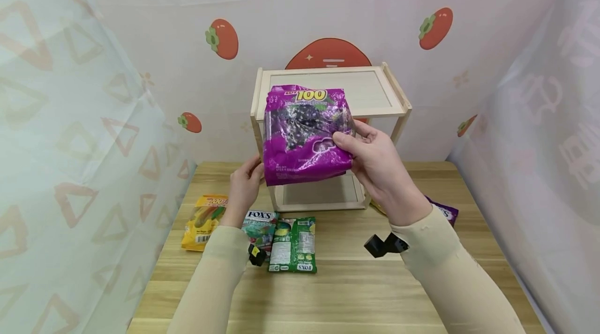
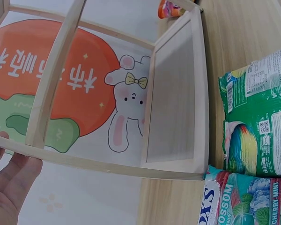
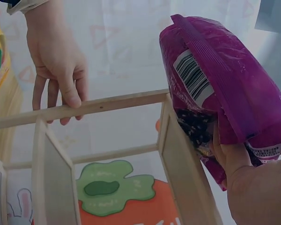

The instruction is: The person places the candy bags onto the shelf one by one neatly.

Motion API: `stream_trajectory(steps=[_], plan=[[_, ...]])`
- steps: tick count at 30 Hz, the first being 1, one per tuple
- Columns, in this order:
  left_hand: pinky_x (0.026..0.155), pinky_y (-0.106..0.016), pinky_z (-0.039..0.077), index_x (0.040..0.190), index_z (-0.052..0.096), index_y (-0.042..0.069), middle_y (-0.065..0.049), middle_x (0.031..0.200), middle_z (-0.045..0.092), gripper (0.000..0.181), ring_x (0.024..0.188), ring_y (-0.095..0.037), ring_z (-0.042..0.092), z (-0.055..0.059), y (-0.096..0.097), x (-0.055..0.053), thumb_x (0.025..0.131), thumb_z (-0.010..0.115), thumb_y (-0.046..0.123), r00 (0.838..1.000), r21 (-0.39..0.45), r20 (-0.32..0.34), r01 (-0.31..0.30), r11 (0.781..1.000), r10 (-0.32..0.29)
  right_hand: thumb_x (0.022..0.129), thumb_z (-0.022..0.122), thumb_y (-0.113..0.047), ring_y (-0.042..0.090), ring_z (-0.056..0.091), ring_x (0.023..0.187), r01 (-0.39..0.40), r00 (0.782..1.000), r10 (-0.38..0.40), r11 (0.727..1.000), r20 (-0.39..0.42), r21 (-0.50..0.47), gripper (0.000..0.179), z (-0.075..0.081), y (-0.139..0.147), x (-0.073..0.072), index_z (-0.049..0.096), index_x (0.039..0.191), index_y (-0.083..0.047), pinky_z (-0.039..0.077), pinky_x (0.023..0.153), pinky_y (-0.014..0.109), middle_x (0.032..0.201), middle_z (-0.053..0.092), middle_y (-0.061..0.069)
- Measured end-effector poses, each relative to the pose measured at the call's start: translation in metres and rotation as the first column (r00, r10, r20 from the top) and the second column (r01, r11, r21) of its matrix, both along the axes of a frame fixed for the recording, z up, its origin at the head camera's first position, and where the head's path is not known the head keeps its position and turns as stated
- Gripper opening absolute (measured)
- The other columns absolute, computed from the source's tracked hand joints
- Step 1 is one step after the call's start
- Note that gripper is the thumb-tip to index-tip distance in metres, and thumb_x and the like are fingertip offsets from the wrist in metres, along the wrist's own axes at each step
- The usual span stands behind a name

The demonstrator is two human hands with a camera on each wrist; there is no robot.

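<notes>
My right hand [image 1: 382, 167] grips a purple candy bag [image 1: 304, 136] by its right side, thumb on the front. The bag is raised in front of a small wooden shelf rack [image 1: 335, 86] and hides much of it in the head view. From the right wrist, the bag's back with a barcode [image 3: 195, 75] and a long seam shows beside the rack's top board. My left hand [image 1: 246, 185] holds the rack's left upright; in the right wrist view its thumb lies on one side of the wooden post [image 3: 126, 103] and fingers reach behind.
On the wooden table [image 1: 347, 292] lie a yellow candy bag [image 1: 201, 224], a teal Fox's bag [image 1: 258, 224] and a green Fox's bag [image 1: 292, 245], left of centre. A purple packet [image 1: 445, 211] at the right is partly behind my forearm. A patterned backdrop [image 1: 154, 52] surrounds the table.
</notes>
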State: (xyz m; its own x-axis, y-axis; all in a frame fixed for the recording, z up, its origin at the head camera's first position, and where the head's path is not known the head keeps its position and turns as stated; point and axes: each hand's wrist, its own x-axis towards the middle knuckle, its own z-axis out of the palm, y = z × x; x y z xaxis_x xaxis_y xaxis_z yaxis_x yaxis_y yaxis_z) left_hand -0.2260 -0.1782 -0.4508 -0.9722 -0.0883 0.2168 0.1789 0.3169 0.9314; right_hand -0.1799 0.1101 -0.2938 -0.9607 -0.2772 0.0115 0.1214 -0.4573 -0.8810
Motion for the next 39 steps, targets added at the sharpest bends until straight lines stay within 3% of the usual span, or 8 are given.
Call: stream_trajectory(steps=[6,9,14,18,24,29,36,39], plan=[[0.085,-0.027,0.061,0.143,0.060,0.007,-0.019,0.131,0.067,0.036,0.112,-0.033,0.069,0.001,0.000,0.001,0.108,0.052,0.012,1.000,-0.025,-0.007,-0.007,1.000,0.007,0.096,0.073,-0.009,0.023,0.071,0.111,0.023,1.000,-0.023,1.000,-0.005,-0.004,0.065,0.006,-0.006,-0.006,0.042,0.153,-0.003,0.058,0.093,0.036,0.141,0.058,0.020],[0.087,-0.034,0.061,0.143,0.060,0.008,-0.018,0.132,0.067,0.036,0.111,-0.032,0.069,0.000,0.000,0.000,0.108,0.052,0.013,1.000,-0.035,-0.006,-0.012,0.999,0.012,0.096,0.073,-0.009,0.023,0.072,0.107,0.044,0.999,-0.044,0.999,0.004,-0.025,0.069,0.010,-0.009,-0.009,0.038,0.156,-0.006,0.060,0.089,0.033,0.141,0.056,0.020],[0.088,-0.037,0.062,0.141,0.062,0.007,-0.020,0.127,0.069,0.034,0.109,-0.033,0.069,-0.001,-0.001,-0.001,0.108,0.052,0.011,1.000,-0.050,-0.018,-0.020,0.999,0.019,0.096,0.072,-0.005,0.014,0.069,0.079,0.087,0.996,-0.087,0.995,0.011,-0.051,0.071,0.017,-0.014,-0.013,0.038,0.157,-0.019,0.058,0.064,0.017,0.129,0.052,0.014],[0.088,-0.035,0.061,0.138,0.065,0.008,-0.018,0.125,0.070,0.033,0.112,-0.032,0.069,-0.001,-0.001,-0.001,0.107,0.056,0.016,0.999,-0.047,-0.029,-0.015,0.999,0.013,0.096,0.072,-0.006,0.010,0.062,0.065,0.091,0.996,-0.092,0.994,-0.009,-0.061,0.067,0.020,-0.017,-0.017,0.044,0.154,-0.022,0.049,0.052,0.016,0.116,0.057,0.013],[0.088,-0.037,0.062,0.138,0.065,0.012,-0.014,0.123,0.071,0.034,0.113,-0.030,0.068,-0.001,-0.001,-0.001,0.106,0.057,0.022,1.000,-0.043,-0.026,-0.009,0.999,0.008,0.096,0.071,-0.006,0.012,0.070,0.069,0.099,0.995,-0.099,0.986,0.004,-0.132,0.062,0.021,-0.018,-0.024,0.051,0.151,-0.027,0.052,0.054,0.017,0.120,0.068,0.018],[0.088,-0.039,0.061,0.140,0.064,0.012,-0.014,0.121,0.072,0.035,0.112,-0.030,0.069,0.000,-0.001,-0.001,0.106,0.056,0.020,1.000,-0.038,-0.023,-0.009,0.999,0.008,0.097,0.071,-0.009,0.011,0.070,0.073,0.125,0.992,-0.124,0.981,0.012,-0.147,0.054,0.020,-0.020,-0.029,0.057,0.147,-0.024,0.052,0.054,0.018,0.125,0.066,0.018],[0.090,-0.040,0.061,0.140,0.063,0.008,-0.017,0.124,0.070,0.036,0.116,-0.031,0.067,0.000,-0.002,0.000,0.107,0.055,0.019,1.000,-0.024,-0.011,-0.006,1.000,0.006,0.099,0.067,-0.010,0.012,0.071,0.093,0.202,0.979,-0.196,0.970,0.051,-0.139,0.048,0.023,-0.029,-0.033,0.061,0.145,-0.021,0.059,0.069,0.021,0.141,0.058,0.015],[0.091,-0.040,0.060,0.140,0.063,0.008,-0.016,0.125,0.070,0.036,0.117,-0.030,0.066,0.000,-0.002,0.001,0.107,0.055,0.020,1.000,-0.023,-0.005,-0.004,1.000,0.004,0.100,0.065,-0.014,0.011,0.068,0.089,0.208,0.978,-0.202,0.968,0.055,-0.140,0.043,0.023,-0.032,-0.034,0.063,0.143,-0.020,0.059,0.071,0.021,0.144,0.056,0.013]])
